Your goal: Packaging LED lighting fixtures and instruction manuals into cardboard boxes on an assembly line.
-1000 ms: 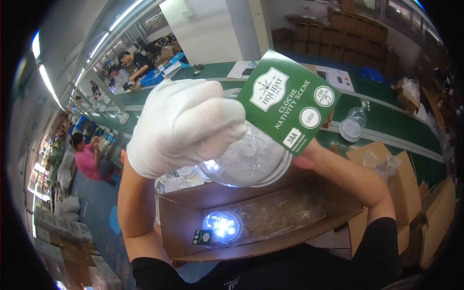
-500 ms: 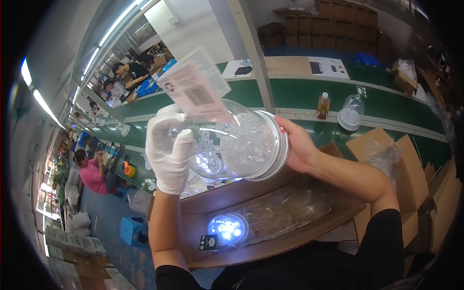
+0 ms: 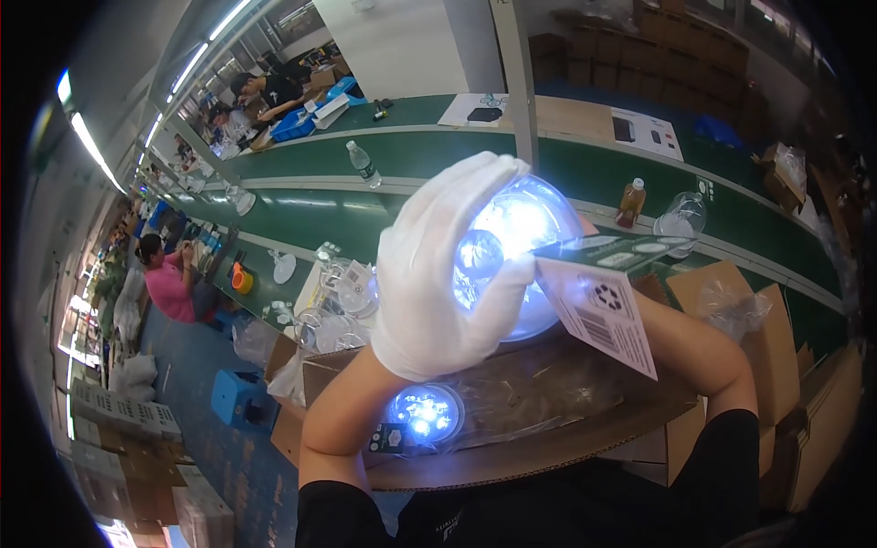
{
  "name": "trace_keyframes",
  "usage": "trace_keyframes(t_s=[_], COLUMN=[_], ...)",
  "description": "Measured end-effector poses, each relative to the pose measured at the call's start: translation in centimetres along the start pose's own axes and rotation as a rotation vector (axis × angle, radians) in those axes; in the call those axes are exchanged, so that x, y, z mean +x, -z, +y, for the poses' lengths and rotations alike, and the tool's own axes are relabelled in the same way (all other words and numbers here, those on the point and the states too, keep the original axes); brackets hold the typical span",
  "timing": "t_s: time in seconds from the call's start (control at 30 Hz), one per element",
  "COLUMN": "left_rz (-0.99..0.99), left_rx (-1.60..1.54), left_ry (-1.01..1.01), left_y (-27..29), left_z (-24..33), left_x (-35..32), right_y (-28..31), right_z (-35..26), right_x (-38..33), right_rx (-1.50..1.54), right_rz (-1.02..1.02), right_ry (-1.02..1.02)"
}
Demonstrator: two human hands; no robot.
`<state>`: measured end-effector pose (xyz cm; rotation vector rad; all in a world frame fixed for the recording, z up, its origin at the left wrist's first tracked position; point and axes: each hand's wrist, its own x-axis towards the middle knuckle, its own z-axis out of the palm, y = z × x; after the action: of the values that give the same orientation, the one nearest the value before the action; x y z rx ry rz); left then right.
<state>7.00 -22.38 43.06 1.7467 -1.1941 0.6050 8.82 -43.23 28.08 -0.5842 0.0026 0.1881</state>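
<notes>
Long green surfaces [image 3: 411, 151] sweep across a big workshop, with white lines along their length, a clear water bottle [image 3: 363, 164] standing on one and an amber bottle [image 3: 630, 201] further right. Strip lights [image 3: 91, 146] glow along the ceiling at the left, a pale pillar [image 3: 516, 73] rises mid-room, and brown cartons [image 3: 694, 46] are stacked against the far wall. Down at the left the floor [image 3: 219, 457] is blue, with a blue stool [image 3: 236, 399] on it, workers sit along the line, and open cardboard boxes [image 3: 731, 292] crowd the right side.
</notes>
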Motion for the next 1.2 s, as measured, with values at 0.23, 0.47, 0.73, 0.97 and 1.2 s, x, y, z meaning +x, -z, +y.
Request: trace_keyframes(t_s=[0.23, 0.47, 0.73, 0.97, 1.2], left_rz=[0.242, -0.114, -0.644, -0.763, -0.973], left_rx=[0.263, 0.577, 0.919, 1.399, 0.613], left_ry=[-0.413, -0.792, -0.404, -0.723, -0.77], left_y=[-2.0, 2.9, 0.8, -3.6, -1.2], left_z=[-5.2, -3.9, 3.5, 3.3, 1.6], left_x=[-7.1, -8.0, -1.3, -3.6, -5.2], right_y=[-3.0, -5.0, -4.8, -5.4, -3.5], right_z=[0.2, 0.2, 0.6, 0.6, 0.3], right_x=[-2.5, -2.6, -2.8, -2.5, -1.7], right_rx=[-0.248, -0.217, -0.238, -0.233, -0.191], right_rz=[0.256, 0.376, 0.296, 0.317, 0.377], right_ry=[0.159, 0.052, 0.103, 0.127, 0.113])
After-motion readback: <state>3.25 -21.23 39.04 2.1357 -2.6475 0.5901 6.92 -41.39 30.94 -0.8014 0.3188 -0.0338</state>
